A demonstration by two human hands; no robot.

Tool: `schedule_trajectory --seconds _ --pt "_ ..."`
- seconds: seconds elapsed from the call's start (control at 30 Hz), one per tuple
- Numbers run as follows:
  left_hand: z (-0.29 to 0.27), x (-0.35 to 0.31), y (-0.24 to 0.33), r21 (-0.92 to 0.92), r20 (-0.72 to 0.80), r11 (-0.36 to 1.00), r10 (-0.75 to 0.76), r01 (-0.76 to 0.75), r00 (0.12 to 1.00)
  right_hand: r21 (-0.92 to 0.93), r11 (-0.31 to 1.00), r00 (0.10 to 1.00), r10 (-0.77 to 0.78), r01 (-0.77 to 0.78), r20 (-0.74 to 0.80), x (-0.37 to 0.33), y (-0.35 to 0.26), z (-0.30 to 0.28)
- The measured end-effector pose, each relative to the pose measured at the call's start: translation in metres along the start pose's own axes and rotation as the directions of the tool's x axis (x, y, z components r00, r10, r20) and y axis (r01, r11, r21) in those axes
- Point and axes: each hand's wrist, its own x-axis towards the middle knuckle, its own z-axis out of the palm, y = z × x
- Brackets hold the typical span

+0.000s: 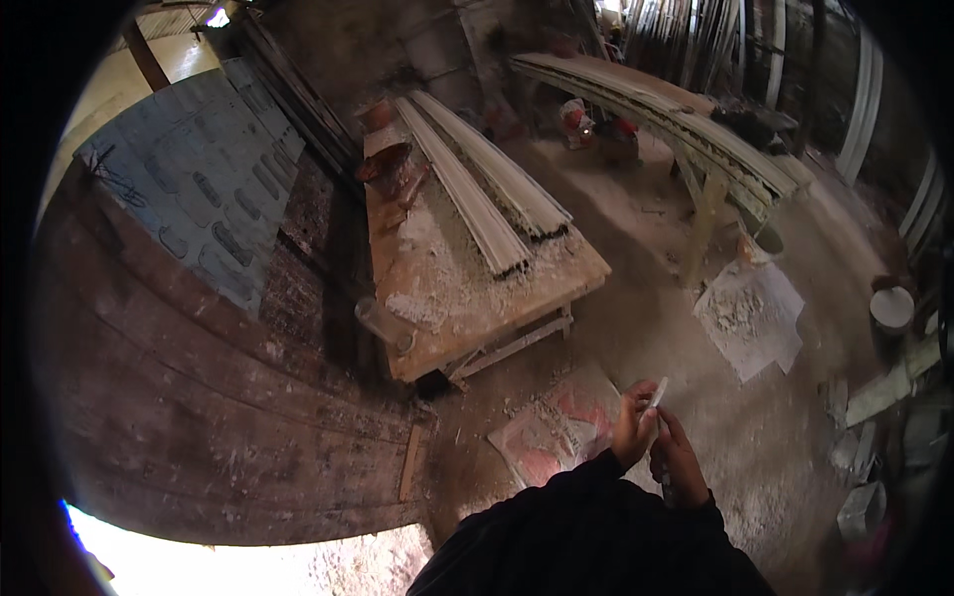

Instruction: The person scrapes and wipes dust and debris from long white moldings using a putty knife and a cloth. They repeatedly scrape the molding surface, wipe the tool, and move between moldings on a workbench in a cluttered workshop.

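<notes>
My left hand (pixel 633 429) is closed around a small, thin white stick-like piece (pixel 659 391), pinching it between thumb and fingers. The piece stands tilted, its upper end poking out above the fingertips. Close beside it, my right hand (pixel 680 460) has its fingers curled up toward the lower end of the white piece. What lies inside the right palm is hidden by the fingers. Both hands are held in front of my body, in dark sleeves, above the floor. Under and left of them lies a dusty red and white sack (pixel 556 425).
A dusty wooden table (pixel 497 313) bears two long pale mouldings (pixel 467 194) and a reddish heap at its far left. Another long bench (pixel 715 159) stands at the back right. A white sheet with debris (pixel 752 316) lies on the floor. A brown metal panel (pixel 219 407) bounds the left.
</notes>
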Motion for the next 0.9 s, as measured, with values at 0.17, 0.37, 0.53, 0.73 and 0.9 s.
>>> schedule_trajectory --seconds 0.17,0.37,0.53,0.73,0.9 --pt "-0.012 0.103 -0.036 -0.141 -0.079 0.988 -0.076 0.064 0.994 -0.152 0.988 0.999 -0.033 0.035 0.016 0.083 -0.041 0.005" --pt "0.009 0.189 -0.054 -0.432 -0.09 0.842 -0.397 0.323 0.913 -0.112 0.986 0.989 -0.132 0.125 -0.063 0.173 -0.094 -0.034" --pt "0.011 0.269 -0.089 -0.785 0.205 0.342 -0.643 0.517 0.737 -0.413 0.895 0.959 -0.245 0.168 -0.14 0.21 -0.115 -0.084" --pt "0.057 0.338 -0.142 -0.814 0.133 0.364 -0.642 0.453 0.755 -0.862 0.484 0.941 -0.338 0.149 -0.027 0.261 -0.161 -0.153" --pt "0.131 0.382 -0.187 -0.733 0.022 0.506 -0.651 0.455 0.759 -0.931 0.331 0.966 -0.248 0.155 0.073 0.316 -0.217 -0.225"
